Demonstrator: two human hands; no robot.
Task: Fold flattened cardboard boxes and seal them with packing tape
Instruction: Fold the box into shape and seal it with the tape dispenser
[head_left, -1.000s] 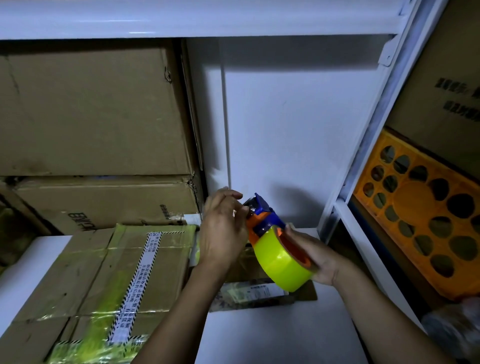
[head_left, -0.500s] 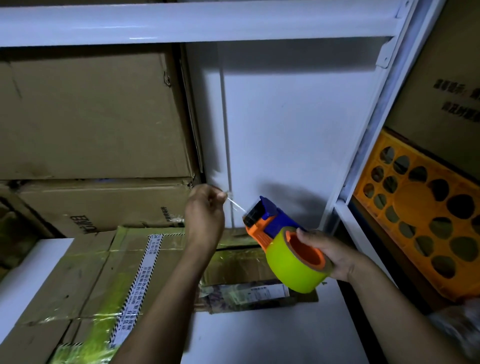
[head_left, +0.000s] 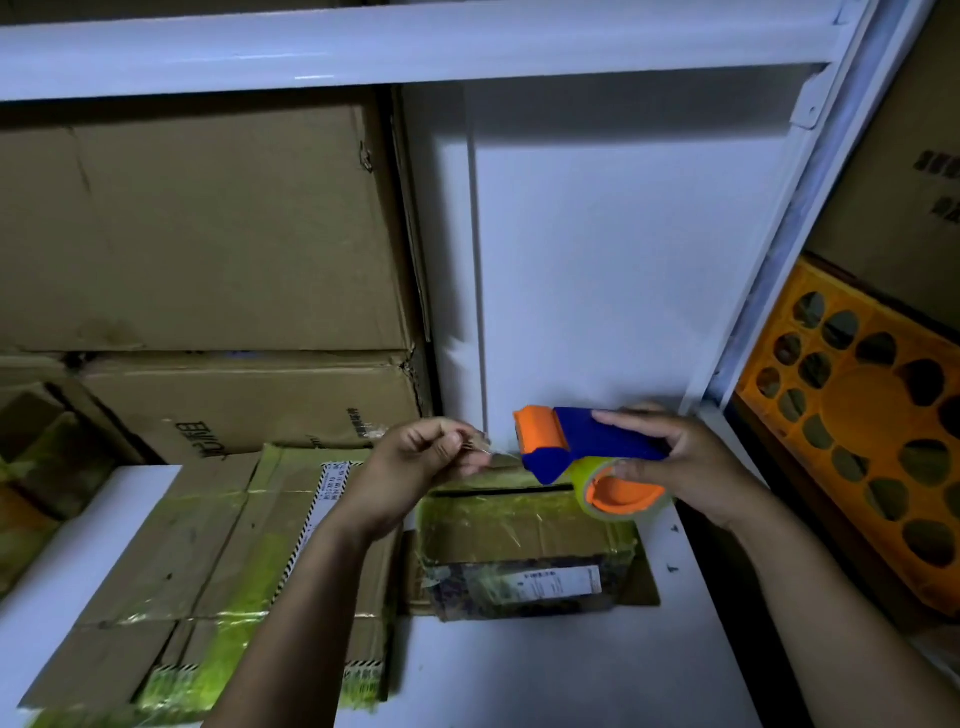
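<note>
Pinching the free end of the tape strip (head_left: 491, 453) between thumb and fingertips, the left hand (head_left: 415, 460) hangs over the middle of the white shelf (head_left: 519, 675), its grip narrow on the film. Just beside it, the right hand (head_left: 696, 467) wraps its grip round the blue-and-orange tape dispenser (head_left: 587, 441), with the yellowish tape roll (head_left: 584, 480) underneath. Below both, a small taped box (head_left: 524, 535) sits near the shelf's back edge. Flattened cardboard boxes (head_left: 208, 561) lie along the left side, in front of stacked brown cartons (head_left: 234, 234). An orange crate (head_left: 872, 441) stands beyond the right edge
</note>
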